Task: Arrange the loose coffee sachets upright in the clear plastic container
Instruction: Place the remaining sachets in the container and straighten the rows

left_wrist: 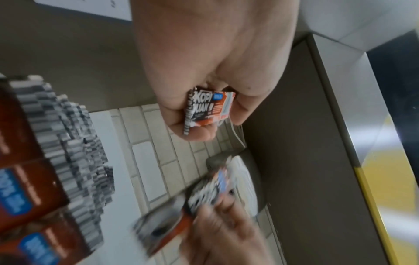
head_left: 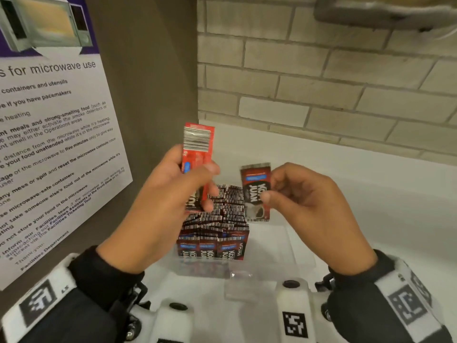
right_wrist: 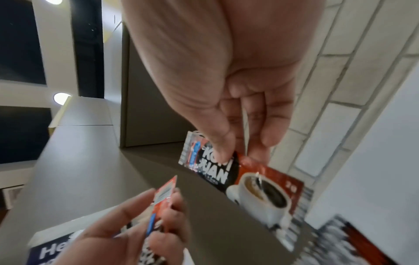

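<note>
Two raised hands above a clear plastic container [head_left: 291, 246] on a white counter. Left hand [head_left: 158, 206] gripping several sachets [head_left: 196, 149]; right hand [head_left: 309, 201] pinching one sachet [head_left: 254, 194] (label facing up). Best lowered straight into the open room right of the packed upright rows [head_left: 217, 219], clear of the rim.

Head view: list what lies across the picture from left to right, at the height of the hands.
microwave-use poster → left hand holding a red sachet → sachet showing its front → right hand pinching it → white counter.
</note>
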